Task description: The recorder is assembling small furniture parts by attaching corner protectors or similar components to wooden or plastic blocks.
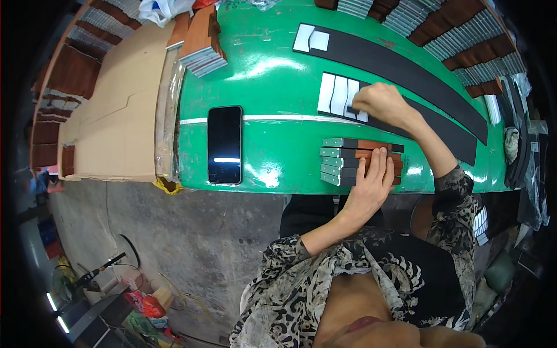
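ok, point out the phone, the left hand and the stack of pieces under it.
Phone (224,144): head view, on its dark screen.
Left hand (369,188): head view, on the back of the hand.
Stack of pieces (348,163): head view, on its dark grey part.

Black phone (224,139) — brown cardboard (125,127) — grey floor (197,243)

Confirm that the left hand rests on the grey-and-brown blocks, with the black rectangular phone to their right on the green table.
Wrong side: in the head view, the black rectangular phone lies left of the grey-and-brown blocks under the left hand. The rest holds.
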The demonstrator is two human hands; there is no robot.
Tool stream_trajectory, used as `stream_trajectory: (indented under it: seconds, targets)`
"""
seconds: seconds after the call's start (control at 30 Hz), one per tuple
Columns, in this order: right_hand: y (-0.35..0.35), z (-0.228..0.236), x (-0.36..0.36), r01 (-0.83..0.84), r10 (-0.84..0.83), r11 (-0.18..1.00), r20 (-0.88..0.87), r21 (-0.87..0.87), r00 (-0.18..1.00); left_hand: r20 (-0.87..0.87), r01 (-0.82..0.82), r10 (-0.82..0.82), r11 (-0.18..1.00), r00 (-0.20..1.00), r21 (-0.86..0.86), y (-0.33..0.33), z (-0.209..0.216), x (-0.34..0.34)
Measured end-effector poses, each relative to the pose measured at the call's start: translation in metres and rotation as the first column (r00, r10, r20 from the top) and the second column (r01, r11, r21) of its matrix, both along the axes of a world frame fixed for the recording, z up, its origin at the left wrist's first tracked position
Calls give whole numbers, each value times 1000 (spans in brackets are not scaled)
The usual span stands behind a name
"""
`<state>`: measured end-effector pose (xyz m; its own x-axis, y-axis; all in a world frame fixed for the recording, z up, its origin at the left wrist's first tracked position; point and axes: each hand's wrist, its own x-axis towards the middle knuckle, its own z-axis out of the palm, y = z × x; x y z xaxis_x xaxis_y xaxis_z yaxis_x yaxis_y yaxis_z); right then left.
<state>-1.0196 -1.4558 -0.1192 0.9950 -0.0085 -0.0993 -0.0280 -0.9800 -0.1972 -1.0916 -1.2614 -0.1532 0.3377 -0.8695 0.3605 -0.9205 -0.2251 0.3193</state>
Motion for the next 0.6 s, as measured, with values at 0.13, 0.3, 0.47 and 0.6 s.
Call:
stream_trajectory:
  seconds: [0.13,0.3,0.47,0.6]
  targets:
    - [1,-8,-4,76,-91,995,278,64,956,21,-1,1,1000,1000,29,1,1,4]
    - [0,-29,-24,-64,123,983,360,-171,925,29,-5,5,1000,1000,19,-1,0,4]
    - [-7,-28,-36,-112,104,994,310,6,945,38,-15,14,1000,999,8,-4,0,1]
    - [-17,-13,-29,91,-146,909,107,406,984,28,-23,23,1000,999,17,-1,-2,1]
